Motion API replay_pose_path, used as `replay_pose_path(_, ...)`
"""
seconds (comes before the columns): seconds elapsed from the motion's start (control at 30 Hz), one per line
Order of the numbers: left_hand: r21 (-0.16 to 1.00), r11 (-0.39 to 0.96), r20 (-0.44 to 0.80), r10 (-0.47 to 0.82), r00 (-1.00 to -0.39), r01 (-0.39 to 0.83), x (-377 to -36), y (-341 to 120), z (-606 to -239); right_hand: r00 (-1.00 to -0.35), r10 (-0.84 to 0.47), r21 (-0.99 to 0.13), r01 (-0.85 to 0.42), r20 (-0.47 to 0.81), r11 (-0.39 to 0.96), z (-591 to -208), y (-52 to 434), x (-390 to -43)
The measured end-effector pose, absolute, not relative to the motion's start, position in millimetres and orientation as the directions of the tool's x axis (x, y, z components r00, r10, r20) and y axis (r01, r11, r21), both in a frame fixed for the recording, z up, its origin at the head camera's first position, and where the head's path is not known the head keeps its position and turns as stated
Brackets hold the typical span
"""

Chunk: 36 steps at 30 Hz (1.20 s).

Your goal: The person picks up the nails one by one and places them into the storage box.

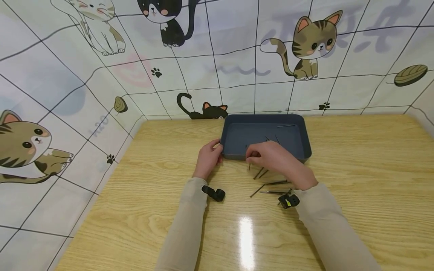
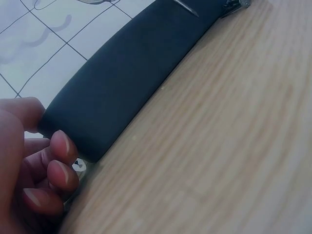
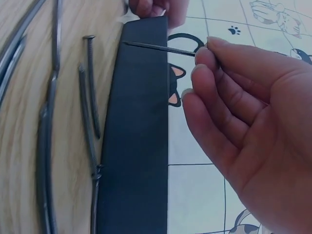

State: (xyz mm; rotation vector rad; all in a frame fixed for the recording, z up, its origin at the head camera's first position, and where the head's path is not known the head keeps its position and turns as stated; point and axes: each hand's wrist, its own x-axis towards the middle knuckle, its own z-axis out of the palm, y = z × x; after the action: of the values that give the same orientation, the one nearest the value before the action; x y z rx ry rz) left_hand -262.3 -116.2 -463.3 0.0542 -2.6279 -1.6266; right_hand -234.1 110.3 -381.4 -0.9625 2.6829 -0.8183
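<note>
A dark grey tray (image 1: pixel 306 145) sits at the back middle of the wooden table. My left hand (image 1: pixel 214 150) grips its near left corner, thumb on the rim (image 2: pixel 27 113), fingers (image 2: pixel 62 163) curled beside the tray wall (image 2: pixel 131 83). My right hand (image 1: pixel 251 153) is at the tray's front wall (image 3: pixel 139 131) and pinches a thin nail (image 3: pixel 156 47) between thumb and fingertips (image 3: pixel 204 53), its shaft lying across the rim. Several more nails (image 1: pixel 269 183) lie loose on the table just in front of the tray, seen close up as nails (image 3: pixel 90 97). A few nails (image 1: pixel 286 125) lie inside the tray.
The table (image 1: pixel 356 180) is boxed in by cat-patterned wall panels (image 1: pixel 237 64) at the back and left. Black wrist-camera mounts (image 1: pixel 288 201) sit on both wrists. Bare wood lies right of the tray and toward the front edge.
</note>
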Motion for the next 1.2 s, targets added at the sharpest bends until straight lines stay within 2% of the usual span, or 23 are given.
replay_pose_path(0.3,0.895,0.445,0.021,-0.063,-0.998,-0.009,-262.1,-115.6,-463.2,-0.79,-0.612,-0.621,-0.484,0.009,0.616,-373.7,111.3,-231.4)
replay_pose_path(1.0,0.899,0.438,0.02,-0.067,-0.998,-0.011,-261.3,-114.8,-462.9,-0.876,-0.46,-0.632,-0.441,0.147,0.638,-377.5,137.0,-240.2)
replay_pose_path(1.2,0.9,0.436,0.017,-0.07,-0.997,-0.015,-261.9,-114.0,-462.5,-0.908,-0.377,-0.62,-0.403,0.181,0.673,-380.3,150.1,-247.6)
